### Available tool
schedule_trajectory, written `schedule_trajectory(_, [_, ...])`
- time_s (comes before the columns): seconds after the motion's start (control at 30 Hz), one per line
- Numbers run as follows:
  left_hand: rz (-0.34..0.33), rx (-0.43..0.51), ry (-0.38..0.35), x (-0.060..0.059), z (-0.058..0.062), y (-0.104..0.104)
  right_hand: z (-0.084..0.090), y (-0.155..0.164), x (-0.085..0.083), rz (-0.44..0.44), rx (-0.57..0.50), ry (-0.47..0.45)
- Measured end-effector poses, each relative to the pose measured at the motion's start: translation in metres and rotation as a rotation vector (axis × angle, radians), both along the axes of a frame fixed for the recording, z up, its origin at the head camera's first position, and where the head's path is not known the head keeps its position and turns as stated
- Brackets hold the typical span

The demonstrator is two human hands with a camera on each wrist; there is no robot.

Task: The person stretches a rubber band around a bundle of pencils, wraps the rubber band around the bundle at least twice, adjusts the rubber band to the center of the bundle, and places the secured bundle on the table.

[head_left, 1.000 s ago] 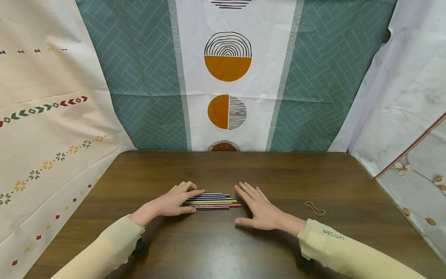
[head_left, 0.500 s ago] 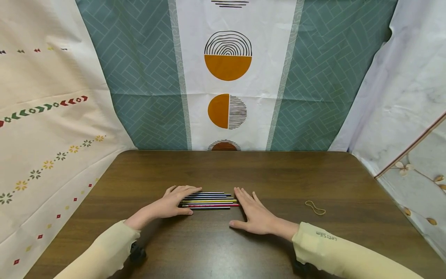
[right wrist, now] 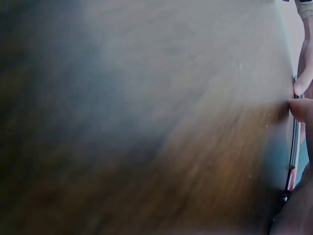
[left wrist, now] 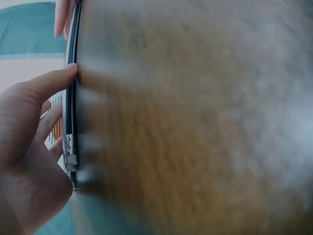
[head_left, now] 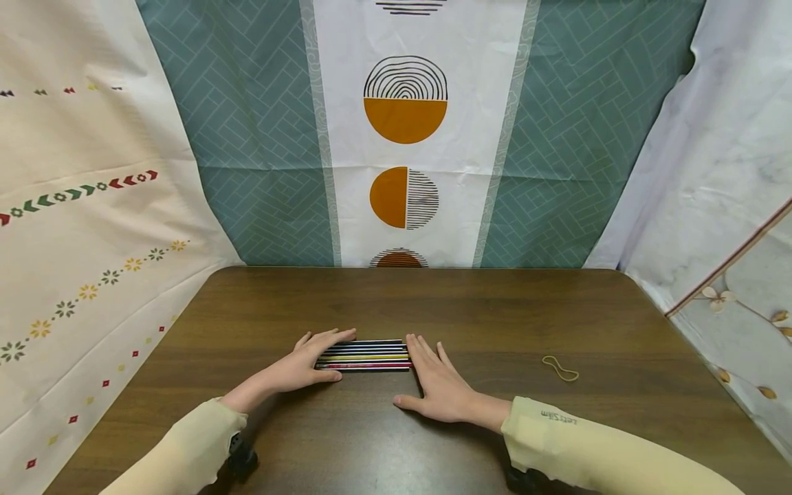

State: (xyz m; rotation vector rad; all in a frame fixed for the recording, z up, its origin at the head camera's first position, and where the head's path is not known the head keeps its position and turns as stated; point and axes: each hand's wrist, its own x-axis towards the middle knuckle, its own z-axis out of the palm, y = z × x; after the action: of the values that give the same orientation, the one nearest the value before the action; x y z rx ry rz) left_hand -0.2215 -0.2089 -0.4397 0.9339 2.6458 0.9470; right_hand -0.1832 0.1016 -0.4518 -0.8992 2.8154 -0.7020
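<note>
A row of pencils [head_left: 364,356] lies at the table's [head_left: 470,302] centre, toward 6 o'clock. At its 9 o'clock end the left hand [head_left: 303,361] cups it, fingers curved over and thumb beneath. At 3 o'clock the right hand [head_left: 436,385] lies flat, fingers straight and together against the tips. The ends are best squared by an even push from both sides, with the row kept flat. A rubber band [head_left: 559,368] lies farther toward 3 o'clock. Since a second ago, the right hand has closed in and the protruding tips have been pushed level.
</note>
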Motion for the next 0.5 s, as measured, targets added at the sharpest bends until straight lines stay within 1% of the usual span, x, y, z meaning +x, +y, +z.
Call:
schedule_trajectory(0.13, [0.002,0.006,-0.010,-0.0020,-0.0029,0.0012,-0.0001,-0.0046,-0.0001,-0.005,0.002,-0.005])
schedule_trajectory(0.27, [0.009,0.022,-0.001,-0.0032,-0.0043,0.0027,-0.0002,-0.0062,-0.0006,-0.018,0.000,-0.015])
schedule_trajectory(0.4, [0.062,0.029,0.046,0.0000,-0.0043,0.0021,0.0003,-0.0058,-0.0009,-0.048,-0.017,-0.022])
schedule_trajectory(0.5, [0.116,0.046,0.054,0.0027,-0.0041,-0.0002,0.0003,-0.0064,-0.0011,-0.066,-0.023,-0.014])
